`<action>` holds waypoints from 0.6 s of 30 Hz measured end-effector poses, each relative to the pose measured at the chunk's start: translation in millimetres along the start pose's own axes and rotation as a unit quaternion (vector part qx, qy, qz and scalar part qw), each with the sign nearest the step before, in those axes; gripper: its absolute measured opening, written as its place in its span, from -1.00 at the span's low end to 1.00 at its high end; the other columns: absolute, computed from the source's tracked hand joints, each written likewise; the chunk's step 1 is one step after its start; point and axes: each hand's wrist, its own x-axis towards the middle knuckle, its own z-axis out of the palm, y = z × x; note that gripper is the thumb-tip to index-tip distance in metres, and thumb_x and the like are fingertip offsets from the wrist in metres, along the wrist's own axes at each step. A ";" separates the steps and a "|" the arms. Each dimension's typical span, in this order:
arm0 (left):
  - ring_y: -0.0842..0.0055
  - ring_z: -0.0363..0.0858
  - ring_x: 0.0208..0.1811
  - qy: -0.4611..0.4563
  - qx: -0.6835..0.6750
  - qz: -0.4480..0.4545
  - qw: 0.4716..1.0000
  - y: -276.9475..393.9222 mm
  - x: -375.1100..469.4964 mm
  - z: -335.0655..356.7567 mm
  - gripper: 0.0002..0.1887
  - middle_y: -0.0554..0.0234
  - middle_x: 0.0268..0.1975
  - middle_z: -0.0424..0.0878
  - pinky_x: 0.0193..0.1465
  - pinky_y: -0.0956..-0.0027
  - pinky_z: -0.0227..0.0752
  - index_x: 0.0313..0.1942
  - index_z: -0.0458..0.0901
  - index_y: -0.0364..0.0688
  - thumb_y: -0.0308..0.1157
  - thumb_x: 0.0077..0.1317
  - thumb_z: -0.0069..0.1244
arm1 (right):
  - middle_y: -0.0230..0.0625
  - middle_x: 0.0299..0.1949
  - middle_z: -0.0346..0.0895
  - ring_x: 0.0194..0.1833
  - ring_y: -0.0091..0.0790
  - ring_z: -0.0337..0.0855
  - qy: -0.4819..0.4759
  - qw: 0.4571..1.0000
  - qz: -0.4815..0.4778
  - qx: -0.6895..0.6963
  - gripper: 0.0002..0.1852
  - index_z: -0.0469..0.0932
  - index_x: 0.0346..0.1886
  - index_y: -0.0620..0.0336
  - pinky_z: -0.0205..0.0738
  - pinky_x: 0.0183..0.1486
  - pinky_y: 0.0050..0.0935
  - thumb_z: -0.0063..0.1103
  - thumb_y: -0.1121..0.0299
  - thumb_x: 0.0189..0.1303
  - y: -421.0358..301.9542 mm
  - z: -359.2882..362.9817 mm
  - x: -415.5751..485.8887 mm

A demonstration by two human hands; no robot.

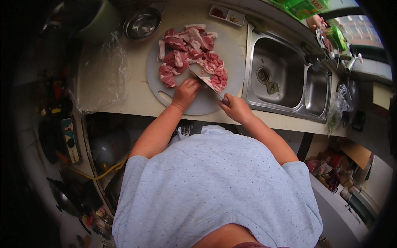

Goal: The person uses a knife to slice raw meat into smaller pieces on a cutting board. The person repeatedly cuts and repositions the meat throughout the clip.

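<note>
My right hand [237, 108] grips the handle of a kitchen knife [211, 87], whose blade slants up and left over a round, pale plastic cutting board [204, 107]. Left of the blade, my left hand [186, 93] rests on the board with its fingers curled; whatever lies under the fingertips is hidden. Large chunks of raw meat [176, 42] with pale fat cover the board's far left part. Beyond the blade, smaller cut pieces of meat [215, 69] form a curved heap towards the right.
A double stainless steel sink [280, 71] adjoins the board on the right. A metal bowl [142, 24] and a clear plastic bag [102, 74] are at the left. Behind the board sits a two-part white dish [227, 15]. The counter's front edge [139, 117] runs before me.
</note>
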 end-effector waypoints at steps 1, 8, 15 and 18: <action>0.25 0.65 -0.04 0.002 0.002 0.003 1.000 0.7 -0.1 0.4 -0.82 0.24 -0.13 0.68 0.01 0.24 0.59 -0.18 0.72 -0.09 -0.45 0.18 0.20 | 0.06 -0.25 0.68 -0.14 0.17 0.67 0.010 1.000 -0.009 -0.001 -0.59 0.54 -0.09 0.22 0.51 -0.11 0.02 0.18 0.01 0.36 -2.0 1.4 5.2; 0.24 0.66 -0.02 0.004 0.002 0.010 1.000 2.1 1.3 -0.6 -0.80 0.20 -0.10 0.70 0.04 0.23 0.58 -0.17 0.73 -0.11 -0.46 0.17 0.23 | 0.04 -0.33 0.66 -0.21 0.15 0.67 0.038 0.999 -0.004 0.028 -0.59 0.53 -0.22 0.23 0.50 -0.16 0.00 0.23 0.00 0.34 8.8 13.8 -0.2; 0.23 0.66 0.05 0.009 -0.018 0.015 1.000 3.3 1.8 -0.4 -0.79 0.20 -0.04 0.70 0.10 0.25 0.57 -0.16 0.71 -0.13 -0.50 0.17 0.23 | -0.03 -0.49 0.57 -0.37 0.08 0.62 0.067 0.996 0.014 0.052 -0.56 0.47 -0.31 0.27 0.46 -0.25 -0.06 0.26 0.02 0.33 18.7 4.9 -18.8; 0.24 0.65 0.05 0.001 -0.006 0.013 1.000 2.7 1.8 -0.6 -0.79 0.21 -0.03 0.69 0.11 0.25 0.57 -0.15 0.70 -0.13 -0.50 0.18 0.20 | -0.03 -0.49 0.57 -0.38 0.08 0.62 0.039 0.998 0.010 0.040 -0.57 0.47 -0.30 0.27 0.46 -0.25 -0.07 0.25 0.02 0.34 15.5 -2.3 -26.1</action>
